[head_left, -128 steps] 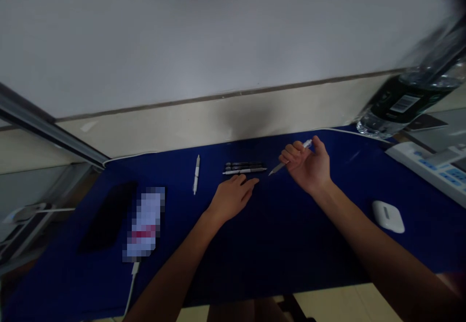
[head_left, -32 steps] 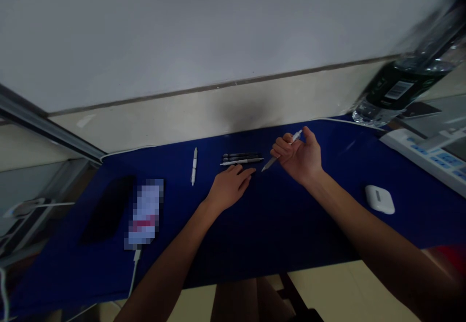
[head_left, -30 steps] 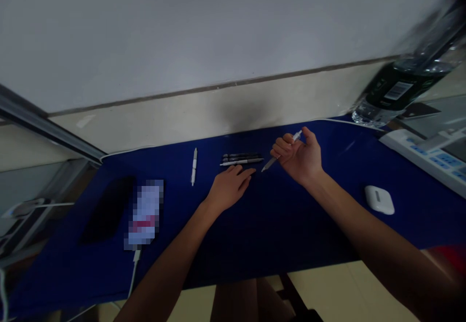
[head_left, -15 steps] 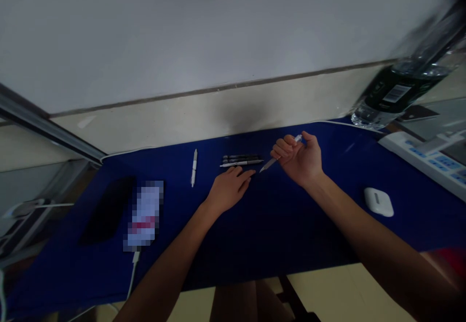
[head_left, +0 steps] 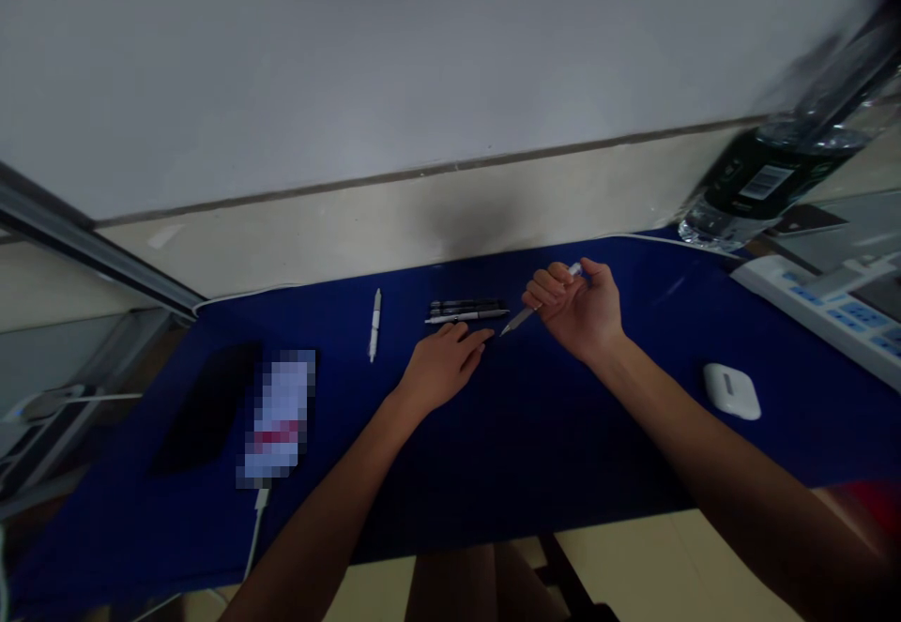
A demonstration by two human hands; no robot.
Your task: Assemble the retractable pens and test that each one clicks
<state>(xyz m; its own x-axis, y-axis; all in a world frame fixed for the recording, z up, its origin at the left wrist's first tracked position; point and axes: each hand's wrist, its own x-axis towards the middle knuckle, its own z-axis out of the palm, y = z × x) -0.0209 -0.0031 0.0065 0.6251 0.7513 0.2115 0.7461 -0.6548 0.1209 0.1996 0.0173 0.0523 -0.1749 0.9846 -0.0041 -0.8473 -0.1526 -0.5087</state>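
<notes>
The right hand [head_left: 578,314] holds a grey-and-white pen [head_left: 521,318] above the blue surface [head_left: 563,453], its fingers [head_left: 547,286] curled closed around the barrel — tip slanting down toward the left hand [head_left: 437,367]. That hand is open, gripping nothing, just beside a row of pens [head_left: 479,315] — contact is unclear. A white pen [head_left: 375,326] lies farther left.

Right hand [head_left: 581,314] holding a pen [head_left: 519,320]
Left hand [head_left: 440,367] lies just beside a row of pens [head_left: 475,316], blue bench [head_left: 535,444] beneath.
</notes>
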